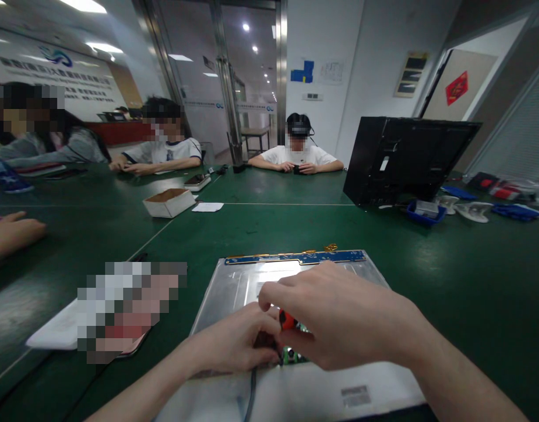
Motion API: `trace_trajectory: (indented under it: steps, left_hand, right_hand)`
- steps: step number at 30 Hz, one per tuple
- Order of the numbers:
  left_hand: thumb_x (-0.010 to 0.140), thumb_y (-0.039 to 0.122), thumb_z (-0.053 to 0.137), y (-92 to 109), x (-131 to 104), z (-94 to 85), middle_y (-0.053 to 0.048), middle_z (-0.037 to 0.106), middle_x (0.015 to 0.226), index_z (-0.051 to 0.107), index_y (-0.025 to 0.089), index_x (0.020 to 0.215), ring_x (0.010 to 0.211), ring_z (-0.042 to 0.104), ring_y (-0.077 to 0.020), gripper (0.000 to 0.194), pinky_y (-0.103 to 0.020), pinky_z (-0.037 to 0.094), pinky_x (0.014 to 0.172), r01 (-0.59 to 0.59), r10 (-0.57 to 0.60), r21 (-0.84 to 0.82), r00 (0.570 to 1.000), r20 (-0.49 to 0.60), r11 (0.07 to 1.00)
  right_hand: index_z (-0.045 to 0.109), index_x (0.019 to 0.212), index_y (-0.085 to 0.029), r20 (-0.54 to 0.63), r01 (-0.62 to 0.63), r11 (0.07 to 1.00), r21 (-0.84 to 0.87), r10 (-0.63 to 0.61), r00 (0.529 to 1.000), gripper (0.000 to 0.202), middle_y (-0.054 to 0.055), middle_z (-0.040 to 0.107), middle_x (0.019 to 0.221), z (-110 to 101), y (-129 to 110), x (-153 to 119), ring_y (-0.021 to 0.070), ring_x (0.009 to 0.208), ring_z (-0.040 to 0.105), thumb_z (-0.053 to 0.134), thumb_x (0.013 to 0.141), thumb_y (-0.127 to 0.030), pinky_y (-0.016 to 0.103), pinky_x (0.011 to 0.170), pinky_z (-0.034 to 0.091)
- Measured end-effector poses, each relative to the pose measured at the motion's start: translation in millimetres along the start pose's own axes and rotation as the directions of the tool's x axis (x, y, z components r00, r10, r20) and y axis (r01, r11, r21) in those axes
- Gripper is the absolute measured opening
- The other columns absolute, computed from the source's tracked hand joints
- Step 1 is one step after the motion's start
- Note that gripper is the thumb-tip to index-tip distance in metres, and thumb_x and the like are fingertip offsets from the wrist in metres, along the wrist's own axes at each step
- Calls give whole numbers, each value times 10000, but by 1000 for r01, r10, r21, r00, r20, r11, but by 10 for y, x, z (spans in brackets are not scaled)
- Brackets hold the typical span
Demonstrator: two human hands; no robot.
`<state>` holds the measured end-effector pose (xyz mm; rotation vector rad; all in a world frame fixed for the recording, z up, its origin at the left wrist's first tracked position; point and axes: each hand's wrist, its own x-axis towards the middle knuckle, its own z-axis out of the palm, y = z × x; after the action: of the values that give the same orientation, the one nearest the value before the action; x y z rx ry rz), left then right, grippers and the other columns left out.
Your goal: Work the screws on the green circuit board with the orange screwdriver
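Note:
A flat silver display panel (216,299) lies before me on the table, with a blue circuit strip (291,257) along its far edge. My right hand (339,316) is closed over the panel's middle around what looks like a screwdriver (287,319) with a red-and-black handle; its tip is hidden. Close beside it, my left hand (238,340) has its fingers curled down at a green circuit board (293,356), mostly covered by both hands. What the left fingers pinch is hidden. A grey cable (252,392) runs from under that hand towards me.
Left of the panel lie a white object (53,328) and a pinkish phone-like object (137,316), both partly blurred out. Farther off are a small cardboard box (169,203), a black monitor (405,158) and a blue tray (425,214). Several people sit around the green table (269,228).

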<state>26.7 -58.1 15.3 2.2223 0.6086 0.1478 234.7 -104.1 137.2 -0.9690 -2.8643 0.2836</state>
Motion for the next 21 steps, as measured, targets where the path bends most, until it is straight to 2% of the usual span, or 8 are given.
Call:
trace_trajectory:
  steps: [3, 7, 11, 15, 17, 21]
  left_hand:
    - [787, 165, 664, -4, -4, 7, -3, 661, 777, 680, 168, 798, 714, 590, -172, 19, -249, 425, 608, 16, -16, 11, 1000, -8, 1000]
    - [770, 154, 655, -17, 11, 10, -14, 655, 799, 672, 167, 770, 745, 585, -179, 21, -265, 448, 665, -4, 4, 10, 1000, -6, 1000]
    - [754, 151, 674, -32, 21, 6, -15, 653, 797, 672, 168, 766, 752, 591, -186, 21, -270, 452, 675, -19, 19, 2, 1000, -6, 1000]
    - [821, 164, 641, -55, 9, 18, -13, 685, 796, 700, 173, 851, 749, 613, -183, 67, -256, 469, 668, -25, 26, -40, 999, 21, 999]
    - [826, 169, 637, -64, 0, 29, -13, 692, 811, 708, 176, 886, 750, 618, -181, 93, -244, 471, 654, -7, 7, -33, 1000, 15, 999]
    - [816, 163, 633, -73, -12, 40, -10, 692, 831, 716, 190, 931, 765, 617, -183, 144, -246, 480, 671, 12, -12, 12, 1000, 3, 1000]
  right_hand:
    - [563, 1101, -203, 6, 12, 1000, 6, -12, 1000, 241, 27, 728, 945, 3, 2, -1, 166, 739, 622, 644, 875, -227, 267, 543, 278]
    - [594, 969, -208, -24, -27, 999, -37, 26, 999, 134, 6, 713, 821, 23, 23, 21, 154, 657, 595, 642, 920, -323, 270, 522, 245]
    - [610, 910, -204, -29, -40, 996, -75, 38, 999, 99, 3, 699, 773, 25, 33, 38, 144, 642, 590, 602, 960, -290, 275, 519, 231]
    - [585, 960, -197, -25, -1, 999, -42, -1, 1000, 84, 11, 706, 833, 8, 14, 14, 147, 652, 585, 603, 918, -268, 274, 514, 252]
    - [574, 1009, -195, -14, 8, 1000, -26, -9, 1000, 152, 18, 709, 873, -1, 3, -2, 153, 675, 590, 628, 878, -250, 274, 516, 262]
    - [576, 975, -204, -11, -10, 999, -34, 10, 1000, 151, 4, 694, 815, 2, 4, -5, 147, 633, 573, 644, 881, -301, 278, 511, 247]
